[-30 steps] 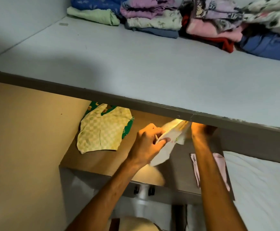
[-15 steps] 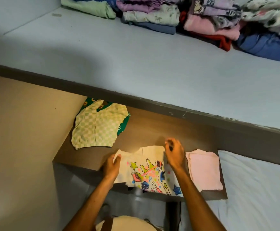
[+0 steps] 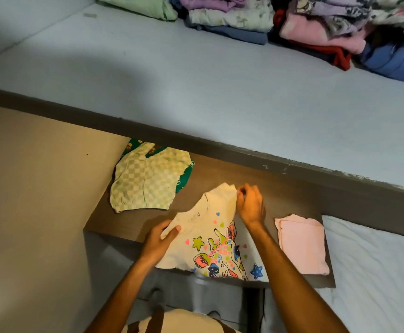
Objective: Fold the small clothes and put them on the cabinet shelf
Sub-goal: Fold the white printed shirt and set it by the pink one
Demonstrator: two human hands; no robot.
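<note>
I stood over a brown ledge (image 3: 280,188) with a small cream T-shirt (image 3: 210,239) spread print-side up on it, its bright cartoon giraffe, stars and hearts facing me and its hem hanging slightly over the near edge. My left hand (image 3: 158,241) pinched the near-left sleeve between thumb and fingers, and my right hand (image 3: 250,205) pinched the far sleeve at the shirt's upper right corner, fingers curled closed on the cloth. To the left lay 1 checked yellow-green garment (image 3: 145,183) on top of a green one (image 3: 184,179), not neatly folded. To the right, just beside the shirt, sat 1 folded pink cloth (image 3: 302,246). Farther away, a pale blue shelf (image 3: 196,87) carried folded stacks of clothes (image 3: 268,18) along its far side. I judged this step to be straightening before folding: it would go best if I pulled both sleeves gently outward to flatten wrinkles, then folded each side inward evenly so the edges lined up before halving it.
</note>
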